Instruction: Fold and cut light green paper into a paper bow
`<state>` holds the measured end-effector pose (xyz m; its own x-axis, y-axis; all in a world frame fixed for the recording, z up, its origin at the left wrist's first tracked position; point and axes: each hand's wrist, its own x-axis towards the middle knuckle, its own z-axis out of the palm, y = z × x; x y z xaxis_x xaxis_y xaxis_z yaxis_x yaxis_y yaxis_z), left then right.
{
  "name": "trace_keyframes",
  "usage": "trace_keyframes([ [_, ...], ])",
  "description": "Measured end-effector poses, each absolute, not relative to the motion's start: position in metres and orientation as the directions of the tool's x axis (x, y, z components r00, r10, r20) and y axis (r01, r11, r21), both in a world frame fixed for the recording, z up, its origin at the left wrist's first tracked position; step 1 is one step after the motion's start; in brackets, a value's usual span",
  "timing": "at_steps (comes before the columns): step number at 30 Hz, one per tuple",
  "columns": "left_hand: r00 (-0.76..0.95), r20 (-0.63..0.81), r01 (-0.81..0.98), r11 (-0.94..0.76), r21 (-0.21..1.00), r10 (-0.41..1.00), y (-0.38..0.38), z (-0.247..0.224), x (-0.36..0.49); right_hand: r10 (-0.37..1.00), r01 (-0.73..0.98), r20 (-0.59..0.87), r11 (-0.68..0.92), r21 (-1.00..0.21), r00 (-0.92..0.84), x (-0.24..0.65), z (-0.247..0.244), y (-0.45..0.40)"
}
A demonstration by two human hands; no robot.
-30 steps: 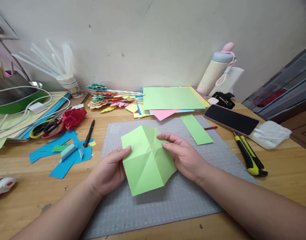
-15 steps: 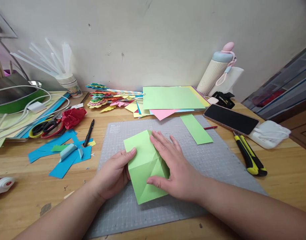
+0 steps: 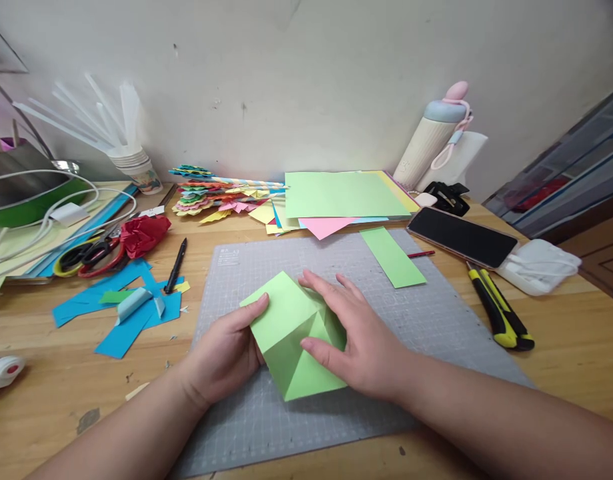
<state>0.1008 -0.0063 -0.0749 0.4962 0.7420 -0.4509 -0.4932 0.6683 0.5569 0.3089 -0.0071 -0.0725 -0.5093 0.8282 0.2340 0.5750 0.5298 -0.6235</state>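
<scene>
Green paper (image 3: 286,320) with sharp radiating creases

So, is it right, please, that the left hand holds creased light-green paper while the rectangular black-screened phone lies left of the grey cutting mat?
Not quite: the head view shows the phone right of the mat. The left hand holds the paper.

Bare cutting mat (image 3: 436,327) lies open between the right hand (image 3: 361,340) and the yellow-and-black cutter (image 3: 501,310), a low lane there. Ahead of that hand, the flat green strip (image 3: 393,259) can be passed over; farther right lies the phone (image 3: 463,238), and the tall bottle (image 3: 431,143) leans behind. Leftward, pen (image 3: 175,267), blue scraps (image 3: 123,335) and scissors (image 3: 93,255) crowd the worktop (image 3: 36,337), with open mat between pen and held green sheet (image 3: 287,332).
</scene>
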Motion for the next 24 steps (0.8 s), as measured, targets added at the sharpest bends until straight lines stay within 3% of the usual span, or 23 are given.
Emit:
trace_keyframes([
  [11, 0.493, -0.406, -0.515, 0.634, 0.577, 0.770, -0.0045, -0.0687, 0.1043, 0.830, 0.483, 0.333, 0.538, -0.691, -0.448, 0.3076, -0.0696, -0.0127],
  [17, 0.466, -0.488, -0.514, 0.675, 0.530, 0.738, -0.0040, -0.0685, 0.1034, 0.807, 0.484, 0.305, 0.557, -0.675, -0.505, 0.3078, -0.0679, -0.0140],
  [24, 0.538, -0.442, -0.516, 0.695, 0.501, 0.718, -0.0029, -0.0725, 0.1008, 0.809, 0.493, 0.285, 0.550, -0.674, -0.514, 0.3080, -0.0699, -0.0122],
])
